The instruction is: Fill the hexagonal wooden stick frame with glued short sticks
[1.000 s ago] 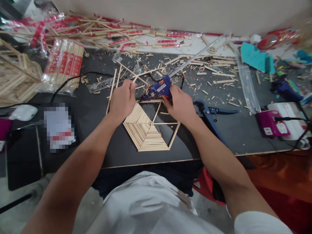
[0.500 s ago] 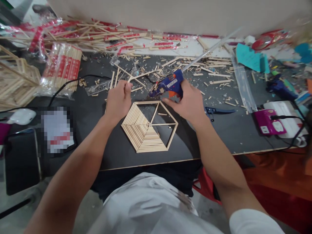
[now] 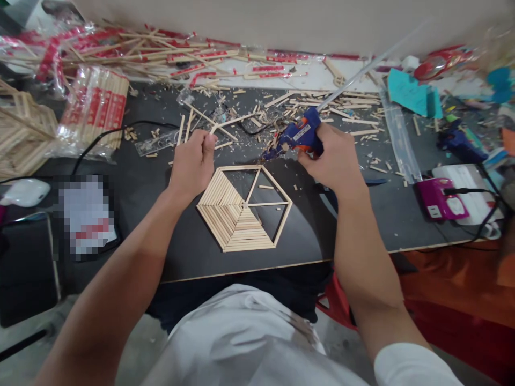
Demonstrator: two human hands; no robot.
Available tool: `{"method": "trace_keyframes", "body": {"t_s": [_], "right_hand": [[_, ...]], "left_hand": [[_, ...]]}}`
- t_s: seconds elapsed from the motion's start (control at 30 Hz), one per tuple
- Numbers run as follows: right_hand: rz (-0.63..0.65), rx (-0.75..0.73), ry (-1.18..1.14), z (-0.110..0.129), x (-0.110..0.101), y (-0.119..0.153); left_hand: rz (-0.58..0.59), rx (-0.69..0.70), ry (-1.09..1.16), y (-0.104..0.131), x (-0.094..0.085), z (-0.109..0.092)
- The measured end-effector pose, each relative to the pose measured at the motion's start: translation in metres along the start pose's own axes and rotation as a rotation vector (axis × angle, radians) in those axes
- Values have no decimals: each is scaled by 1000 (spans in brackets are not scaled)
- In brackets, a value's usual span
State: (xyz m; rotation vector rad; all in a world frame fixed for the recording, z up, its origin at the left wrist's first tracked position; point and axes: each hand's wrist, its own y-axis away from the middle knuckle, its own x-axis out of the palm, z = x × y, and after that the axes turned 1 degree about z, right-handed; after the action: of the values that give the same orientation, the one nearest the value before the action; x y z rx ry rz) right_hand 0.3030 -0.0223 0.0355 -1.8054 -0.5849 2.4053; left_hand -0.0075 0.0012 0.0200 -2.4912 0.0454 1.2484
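Observation:
My right hand (image 3: 336,158) is wrapped round the handle of a blue hot glue gun (image 3: 300,134), with a long clear glue stick coming out of its back. The nozzle points left and down, above the far side of a flat hexagon of wooden sticks (image 3: 225,214). Rows of sticks fill the hexagon's left and front sections; its back and right sections are open frame with thin spokes. My left hand (image 3: 193,163) is closed by the hexagon's back left corner, thumb pressed to the fingers. Loose sticks (image 3: 185,128) lie just behind it; what it grips is hidden.
Wrapped chopsticks (image 3: 94,110) and stacked stick frames (image 3: 26,128) are at the left, near a phone (image 3: 28,268). Stick offcuts (image 3: 358,102) litter the back. Dark-handled pliers or cutters (image 3: 374,182) lie partly behind my right arm. A purple power adapter (image 3: 440,198) sits at the right.
My right hand has moved right with the glue gun, so its nozzle is farther right over the hexagon's back edge. My left hand stays closed in nearly the same place. The view has shifted slightly.

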Motion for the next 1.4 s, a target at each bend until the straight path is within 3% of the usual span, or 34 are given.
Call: {"method": "trace_keyframes", "body": {"t_s": [0.37,0.67,1.17,1.4], "right_hand": [[28,-14,-9,-3,-1,1],[48,-21,-21,-3,-2,2],[105,-19,127,6,-12,7],[42,-47,23,1,-7,6]], "left_hand": [[74,-4,-56,0,-1,-1],[68,55,-88,1,6,6],[110,68,-172,4,12,0],[138,47,-121,5,10,-1]]}}
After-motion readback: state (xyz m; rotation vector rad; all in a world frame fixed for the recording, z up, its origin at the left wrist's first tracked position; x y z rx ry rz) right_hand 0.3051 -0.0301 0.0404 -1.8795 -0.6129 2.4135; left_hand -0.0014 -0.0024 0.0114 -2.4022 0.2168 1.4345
